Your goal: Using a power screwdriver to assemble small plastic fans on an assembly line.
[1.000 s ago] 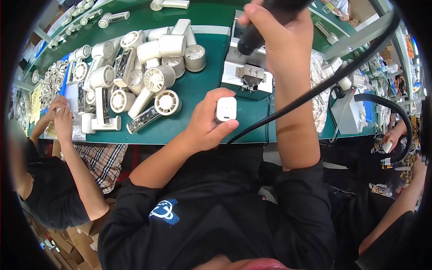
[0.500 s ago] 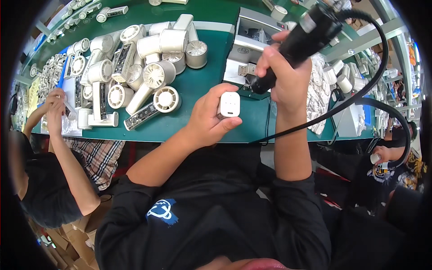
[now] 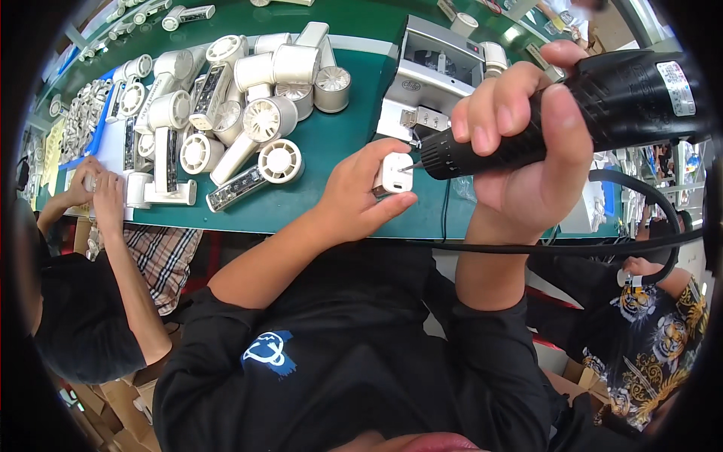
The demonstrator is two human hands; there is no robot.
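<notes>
I couldn't make out most of the white piece (image 3: pixel 399 175), hidden by the left hand (image 3: pixel 361 190), which pinched it above the tabletop's (image 3: pixel 331 139) near edge. The right hand (image 3: pixel 527 154) gripped a black driver (image 3: pixel 625 98). White fan units (image 3: pixel 265 120) crowded the left; a silver machine (image 3: pixel 414 79) stood behind.

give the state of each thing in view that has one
white piece: held, end face showing
black screwdriver: held, bit at white piece
left hand: closed around white piece
right hand: wrapped around black screwdriver
white fan by left hand: lying, handle open, insides showing
silver machine: standing on green table
</notes>
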